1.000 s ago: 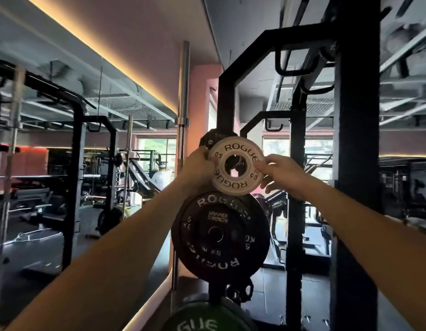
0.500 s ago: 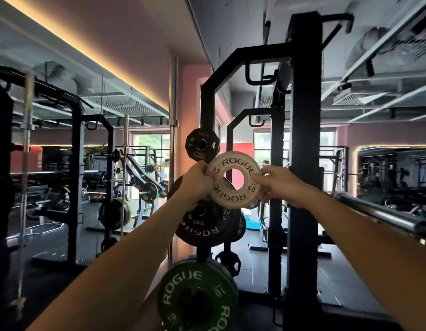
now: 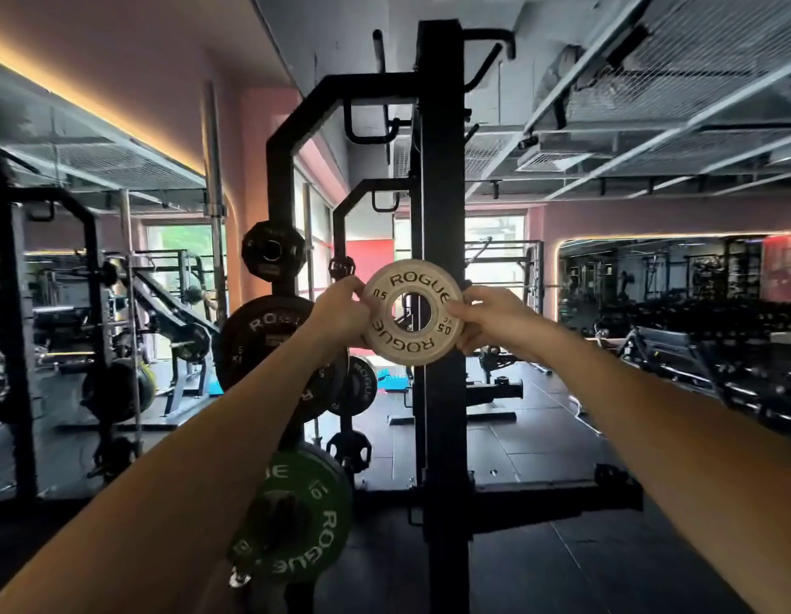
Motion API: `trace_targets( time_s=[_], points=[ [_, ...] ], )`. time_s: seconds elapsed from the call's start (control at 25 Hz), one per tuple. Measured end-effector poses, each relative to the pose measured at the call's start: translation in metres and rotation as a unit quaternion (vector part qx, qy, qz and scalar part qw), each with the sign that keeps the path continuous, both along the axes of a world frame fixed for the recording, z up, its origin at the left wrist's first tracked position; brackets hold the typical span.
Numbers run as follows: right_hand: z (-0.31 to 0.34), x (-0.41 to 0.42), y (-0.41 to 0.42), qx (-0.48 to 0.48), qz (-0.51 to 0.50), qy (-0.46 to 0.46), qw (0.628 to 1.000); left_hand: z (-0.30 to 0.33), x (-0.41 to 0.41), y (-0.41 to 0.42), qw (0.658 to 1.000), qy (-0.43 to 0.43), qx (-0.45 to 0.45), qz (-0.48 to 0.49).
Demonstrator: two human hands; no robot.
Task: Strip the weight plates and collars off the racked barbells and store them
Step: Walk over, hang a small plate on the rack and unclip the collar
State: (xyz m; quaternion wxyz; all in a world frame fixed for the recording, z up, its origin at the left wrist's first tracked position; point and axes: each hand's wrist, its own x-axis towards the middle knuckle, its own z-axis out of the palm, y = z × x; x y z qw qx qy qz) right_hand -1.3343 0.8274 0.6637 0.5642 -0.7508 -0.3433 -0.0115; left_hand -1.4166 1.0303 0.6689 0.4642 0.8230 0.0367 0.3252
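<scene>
You've got the little white 0.5 plate [image 3: 413, 312] held up at arm's length, right in front of the black rack upright [image 3: 442, 214]. Your left hand [image 3: 338, 310] pinches its left edge, your right hand [image 3: 486, 321] its right. Left of that, black plates [image 3: 260, 343] and a green 10 plate [image 3: 296, 511] sit stored on the rack.

White change plate [image 3: 413, 312], pinched between left hand [image 3: 338, 310] and right hand [image 3: 488, 323]: matt, slightly scuffed face, dark raised lettering. Black bumper plate [image 3: 260, 334] just left of left hand: matt, rubber-like, pale lettering. Green bumper plate [image 3: 302, 516] below the forearms: matt, rubbery look. Rack upright [image 3: 442, 170] behind the plate: black painted metal, low sheen. Vertical barbell [image 3: 214, 170] far left: bright, smooth metal.
</scene>
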Motion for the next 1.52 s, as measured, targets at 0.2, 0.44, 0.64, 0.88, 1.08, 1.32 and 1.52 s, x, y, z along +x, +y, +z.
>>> trace_targets(
  time_s=[0.2,0.44,0.64,0.88,1.08,1.32,1.52],
  points=[
    [-0.008,0.025,-0.097,-0.001,-0.063,0.016,0.998,-0.007,0.045,-0.086,0.998,0.03,0.006,-0.051],
    [-0.021,0.083,-0.191,-0.011,-0.084,0.031,0.996,-0.025,0.111,-0.181,0.997,0.032,-0.017,-0.071],
    [-0.034,0.145,-0.235,-0.017,-0.064,0.04,0.997,-0.042,0.156,-0.231,0.997,0.044,-0.035,-0.049],
    [-0.062,0.215,-0.223,-0.017,-0.033,0.067,0.997,-0.062,0.214,-0.229,0.997,0.074,-0.022,0.012],
    [-0.085,0.272,-0.207,-0.035,-0.055,0.05,0.997,-0.083,0.272,-0.217,0.995,0.081,-0.015,0.053],
    [-0.088,0.299,-0.202,-0.078,-0.022,-0.033,0.996,-0.084,0.292,-0.193,0.995,0.084,0.036,-0.031],
    [-0.097,0.298,-0.204,-0.107,-0.036,-0.082,0.99,-0.093,0.296,-0.198,0.987,0.039,0.145,0.05]
  ],
)
